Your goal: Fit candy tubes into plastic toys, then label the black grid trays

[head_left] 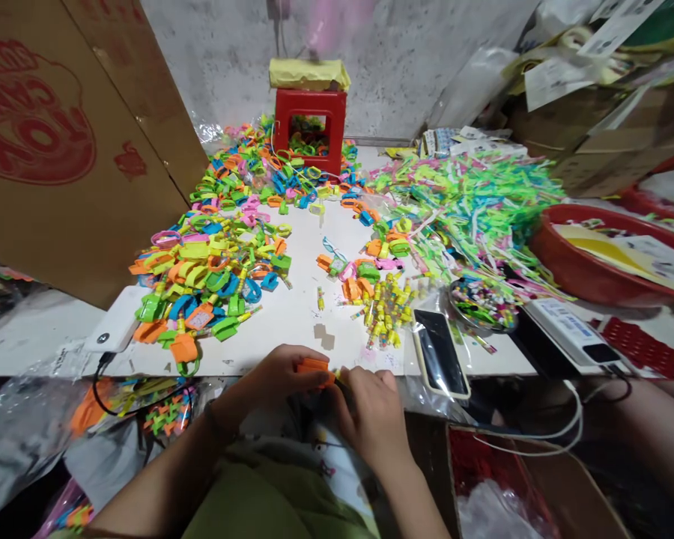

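At the table's front edge my left hand [284, 372] grips an orange plastic toy watch [313, 365] between thumb and fingers. My right hand [374, 415] is closed beside it, pinching a small yellow-ended tube [340, 376] against the watch; the fingers hide most of it. Just beyond my hands lies a heap of small yellow-capped tubes [386, 313], with one loose tube [320, 298] to its left. A few unsorted toy watches [359, 281] lie behind that heap. To the left spreads a large pile of coloured toy watches [207, 262], some with tubes in them.
A red stool [338, 135] stands among more watches by the wall. Green and pink plastic strips [477, 195] are heaped at right, near a red basin [600, 281]. A phone [441, 352], power banks [115, 318] and a cardboard box [84, 224] border the work area.
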Action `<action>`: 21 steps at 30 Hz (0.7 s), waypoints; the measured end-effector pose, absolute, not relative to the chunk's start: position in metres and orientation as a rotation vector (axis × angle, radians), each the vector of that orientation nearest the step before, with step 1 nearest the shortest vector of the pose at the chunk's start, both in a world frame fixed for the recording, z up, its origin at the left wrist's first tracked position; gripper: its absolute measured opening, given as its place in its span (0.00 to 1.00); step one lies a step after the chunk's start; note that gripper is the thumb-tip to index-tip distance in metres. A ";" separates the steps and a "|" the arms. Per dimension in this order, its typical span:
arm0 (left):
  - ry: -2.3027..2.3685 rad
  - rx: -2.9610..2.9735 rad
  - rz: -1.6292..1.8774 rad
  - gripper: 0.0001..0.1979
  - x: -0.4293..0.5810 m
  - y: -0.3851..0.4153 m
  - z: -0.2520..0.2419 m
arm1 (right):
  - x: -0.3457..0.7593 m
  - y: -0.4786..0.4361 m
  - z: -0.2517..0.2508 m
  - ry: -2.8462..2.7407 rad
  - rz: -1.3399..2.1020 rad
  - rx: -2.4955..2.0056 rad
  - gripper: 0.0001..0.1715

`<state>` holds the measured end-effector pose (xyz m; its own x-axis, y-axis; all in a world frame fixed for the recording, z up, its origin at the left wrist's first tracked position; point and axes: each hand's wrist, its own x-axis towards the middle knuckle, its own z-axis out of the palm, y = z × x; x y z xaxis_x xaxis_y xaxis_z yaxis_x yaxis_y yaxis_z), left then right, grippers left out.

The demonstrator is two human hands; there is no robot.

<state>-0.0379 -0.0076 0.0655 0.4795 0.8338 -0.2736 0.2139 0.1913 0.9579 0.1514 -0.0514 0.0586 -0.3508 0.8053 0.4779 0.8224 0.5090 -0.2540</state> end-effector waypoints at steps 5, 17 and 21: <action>1.054 1.263 0.564 0.21 -0.038 -0.008 0.070 | 0.148 -0.053 0.055 -2.116 -0.083 -1.348 0.09; 1.086 1.566 0.581 0.20 -0.038 -0.010 0.081 | 0.146 -0.050 0.057 -1.994 -0.071 -1.298 0.12; 1.057 1.607 0.702 0.20 -0.036 -0.013 0.085 | 0.151 -0.048 0.058 -1.984 -0.071 -1.324 0.06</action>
